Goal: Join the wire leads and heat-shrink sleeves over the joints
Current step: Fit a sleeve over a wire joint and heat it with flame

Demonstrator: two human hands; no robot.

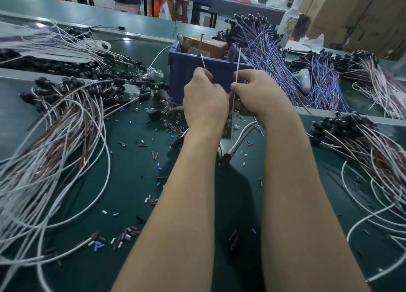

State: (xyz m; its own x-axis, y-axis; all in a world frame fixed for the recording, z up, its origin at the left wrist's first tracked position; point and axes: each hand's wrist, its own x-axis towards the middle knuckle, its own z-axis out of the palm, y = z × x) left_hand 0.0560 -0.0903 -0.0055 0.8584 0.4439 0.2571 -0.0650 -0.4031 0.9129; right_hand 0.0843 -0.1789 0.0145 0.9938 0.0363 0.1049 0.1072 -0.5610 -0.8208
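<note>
My left hand point(204, 98) and my right hand point(254, 91) are raised close together in front of the blue bin point(186, 76). A thin wire lead point(203, 63) sticks up from the pinched fingers of my left hand. A long white wire lead point(236, 72), upright, is pinched between my right thumb and fingers. Below the hands the white leads point(241, 138) run down to a black end piece point(225, 157) over the green table. The joint itself is hidden between my fingers.
Bundles of white and brown wires with black caps point(66, 107) lie at left and right point(362, 142). Blue-purple wire bundles point(270, 56) lie behind the bin. Short blue, white and brown sleeve pieces point(123, 239) are scattered on the green table mat point(131, 193).
</note>
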